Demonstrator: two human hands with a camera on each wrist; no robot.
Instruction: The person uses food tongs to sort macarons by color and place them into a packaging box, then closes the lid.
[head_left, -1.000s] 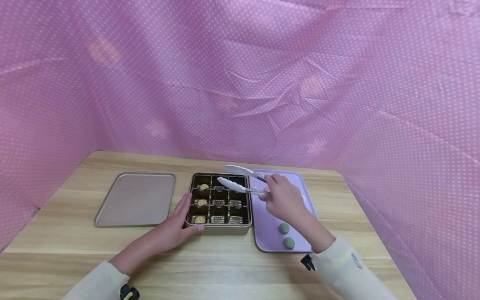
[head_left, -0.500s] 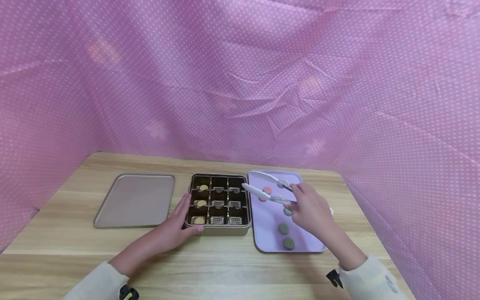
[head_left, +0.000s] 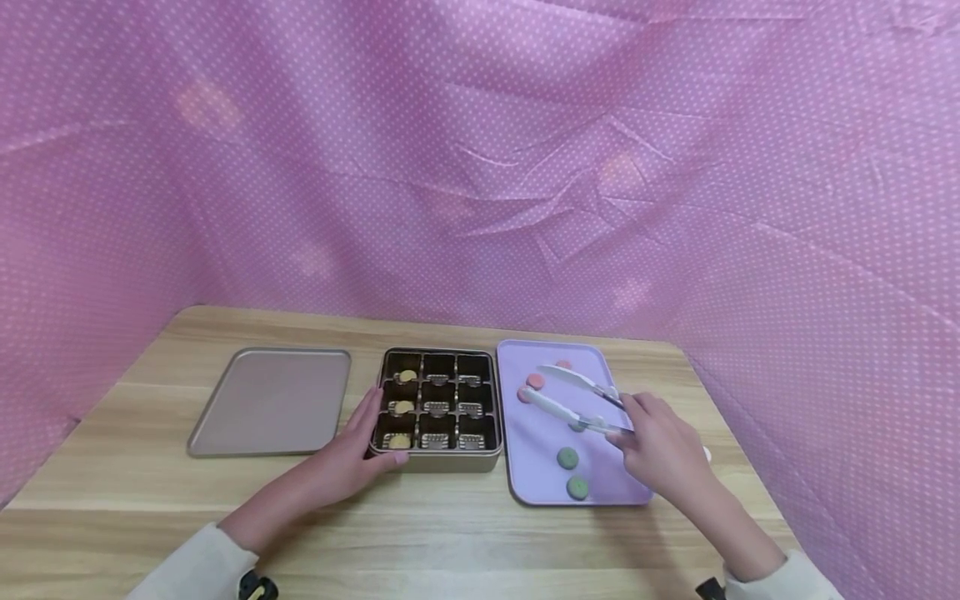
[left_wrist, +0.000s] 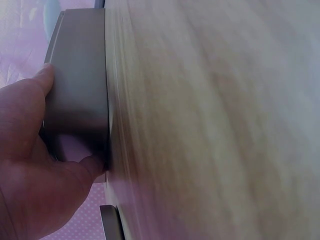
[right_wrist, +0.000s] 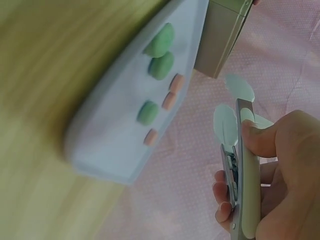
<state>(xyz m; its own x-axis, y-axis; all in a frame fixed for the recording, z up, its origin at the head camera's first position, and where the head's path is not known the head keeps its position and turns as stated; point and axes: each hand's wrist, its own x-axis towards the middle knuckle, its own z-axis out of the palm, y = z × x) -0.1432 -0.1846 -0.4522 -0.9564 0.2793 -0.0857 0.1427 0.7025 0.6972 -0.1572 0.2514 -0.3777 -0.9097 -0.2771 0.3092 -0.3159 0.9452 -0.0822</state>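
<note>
My left hand (head_left: pixel 352 450) holds the near left corner of a gold tin (head_left: pixel 438 457) with nine compartments, thumb on its front wall; the left wrist view shows the tin's side (left_wrist: pixel 80 90) under my thumb. Three left compartments hold yellow cookies (head_left: pixel 407 376). My right hand (head_left: pixel 663 454) grips white tongs (head_left: pixel 573 400), their tips apart over the lilac tray (head_left: pixel 540 487), with nothing between them. The tray carries pink cookies (head_left: pixel 534 381) at the back and green cookies (head_left: pixel 567 457) at the front, and the right wrist view also shows the green cookies (right_wrist: pixel 160 42).
The tin's flat lid (head_left: pixel 270 400) lies to the left on the wooden table (head_left: pixel 465 533). Pink dotted cloth (head_left: pixel 480 167) walls in the back and both sides. Bare table runs along the front edge.
My right hand has drawn the empty tongs from above the tin rightward and nearer, over the tray. The left hand has stayed on the tin.
</note>
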